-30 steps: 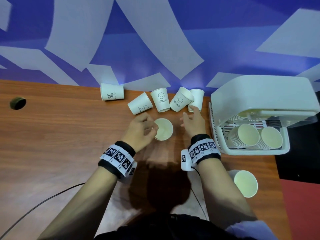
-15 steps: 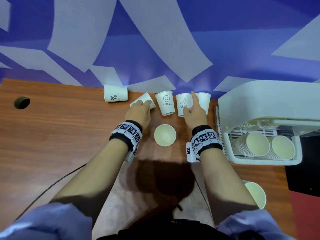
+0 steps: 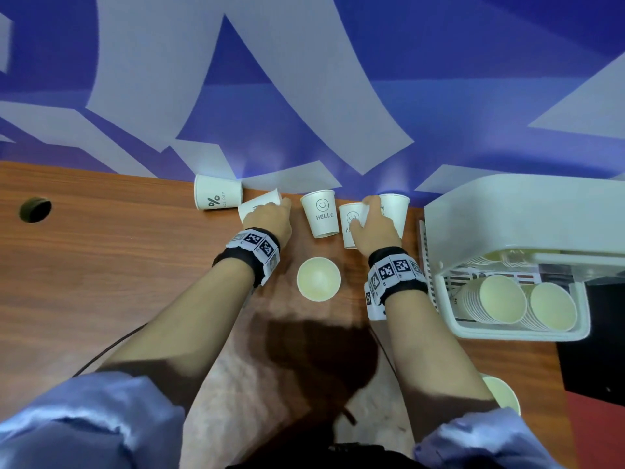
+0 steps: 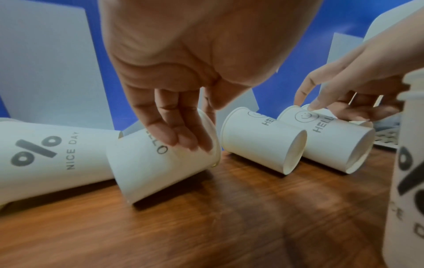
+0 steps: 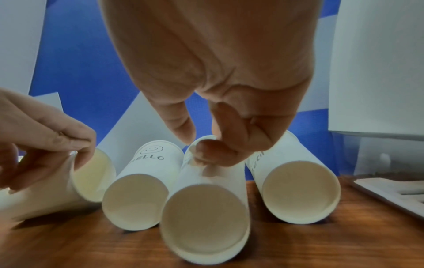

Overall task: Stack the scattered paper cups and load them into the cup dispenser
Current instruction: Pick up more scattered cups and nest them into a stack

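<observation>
Head view: along the far edge of the table (image 3: 101,282) lay a row of paper cups on their sides. Left hand (image 3: 269,220) rested over a tipped cup (image 3: 257,206) just beside the percent cup (image 3: 216,198); right hand (image 3: 373,226) covered the second smiley cup (image 3: 350,220), between the first smiley cup (image 3: 321,214) and the last cup (image 3: 394,209). Upright cup (image 3: 318,279) stood between the wrists. Dispenser (image 3: 507,214) at the right edge, holding two stacks (image 3: 517,301).

Left wrist view: left hand (image 4: 183,76) gripped the tipped cup (image 4: 160,159), fingers (image 4: 181,134) over its wall, thumb behind the rim.

Right wrist view: right hand (image 5: 213,76) pinched the rim of the second smiley cup (image 5: 206,217), thumb above, fingers curled below.
</observation>
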Action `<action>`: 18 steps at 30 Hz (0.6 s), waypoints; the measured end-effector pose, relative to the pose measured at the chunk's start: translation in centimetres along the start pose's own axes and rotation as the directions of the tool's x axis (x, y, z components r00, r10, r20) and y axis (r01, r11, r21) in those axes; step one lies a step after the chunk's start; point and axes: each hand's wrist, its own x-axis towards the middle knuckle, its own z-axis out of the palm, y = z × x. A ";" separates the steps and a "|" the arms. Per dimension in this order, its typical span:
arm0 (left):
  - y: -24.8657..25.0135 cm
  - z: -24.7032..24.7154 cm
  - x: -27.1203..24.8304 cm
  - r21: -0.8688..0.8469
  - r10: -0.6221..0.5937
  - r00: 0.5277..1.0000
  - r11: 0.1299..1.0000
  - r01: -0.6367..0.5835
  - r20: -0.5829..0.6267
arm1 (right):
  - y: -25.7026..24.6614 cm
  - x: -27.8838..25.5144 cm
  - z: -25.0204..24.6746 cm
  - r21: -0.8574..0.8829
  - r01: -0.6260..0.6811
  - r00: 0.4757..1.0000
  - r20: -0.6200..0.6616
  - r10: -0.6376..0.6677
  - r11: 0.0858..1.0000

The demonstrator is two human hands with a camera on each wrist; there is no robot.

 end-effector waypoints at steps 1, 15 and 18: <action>-0.1 -0.1 -0.3 -0.004 -0.007 1.000 1.000 0.007 -0.006 | 0.0 0.0 0.0 -0.005 -0.005 1.000 0.000 0.005 1.000; -2.6 -1.3 -8.1 -0.531 -0.091 0.935 0.840 -0.113 -0.344 | 1.8 -3.4 0.8 0.196 -0.098 0.995 0.053 0.089 0.976; -2.3 -1.2 -10.4 -0.600 -0.047 0.912 0.767 -0.229 -0.408 | 2.0 -4.4 0.8 0.239 -0.147 0.986 0.118 0.121 0.960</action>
